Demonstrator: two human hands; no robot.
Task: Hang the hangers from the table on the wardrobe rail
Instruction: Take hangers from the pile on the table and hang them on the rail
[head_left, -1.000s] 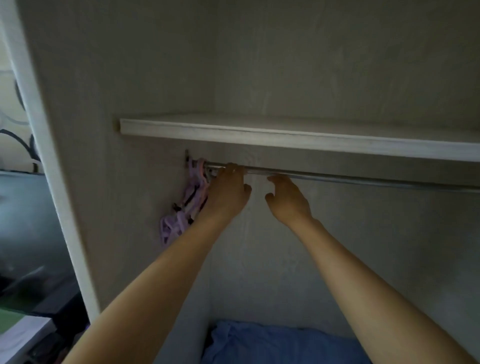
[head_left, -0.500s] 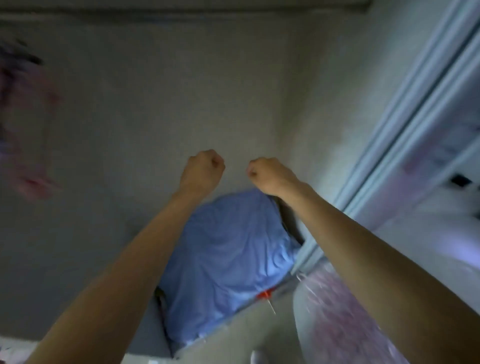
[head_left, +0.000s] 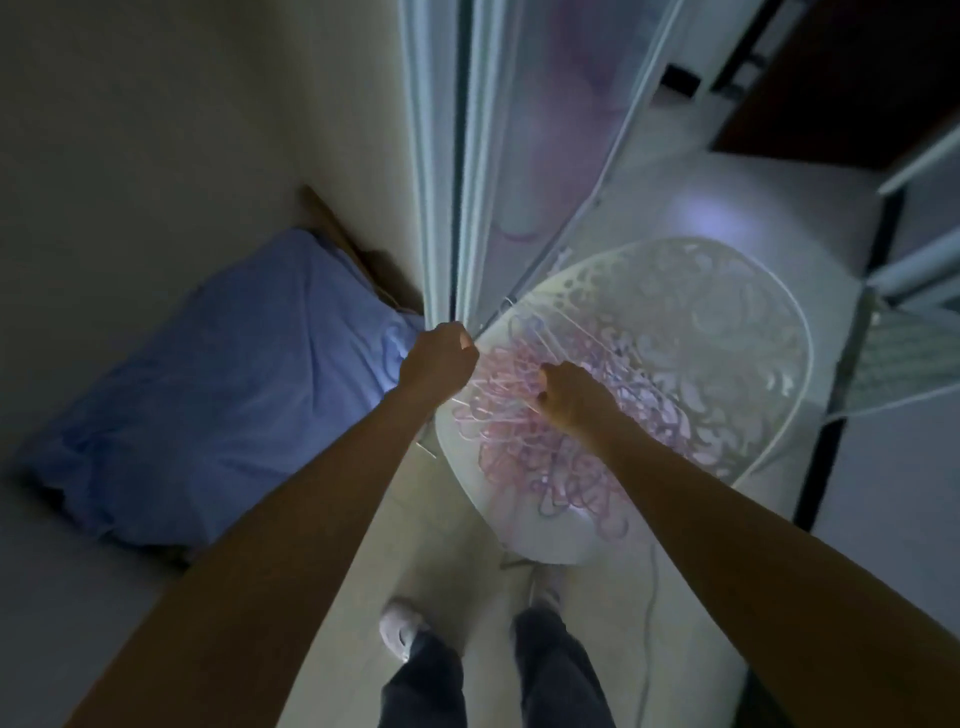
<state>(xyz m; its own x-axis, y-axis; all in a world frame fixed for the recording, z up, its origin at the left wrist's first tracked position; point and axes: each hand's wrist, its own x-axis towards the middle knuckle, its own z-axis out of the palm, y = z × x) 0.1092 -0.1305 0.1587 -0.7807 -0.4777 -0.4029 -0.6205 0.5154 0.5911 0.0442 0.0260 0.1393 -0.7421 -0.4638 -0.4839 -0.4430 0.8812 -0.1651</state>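
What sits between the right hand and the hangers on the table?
Nothing visible. The right hand is already over the pile of hangers on the white table, at its top. Whether it touches them is unclear.

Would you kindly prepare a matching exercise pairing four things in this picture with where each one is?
1. pile of hangers
2. blue bedding
3. left hand
4. right hand

A. on the wardrobe floor
B. on the white table
C. over the hanger pile
D. beside the table's left edge

Pairs: 1-B, 2-A, 3-D, 4-C
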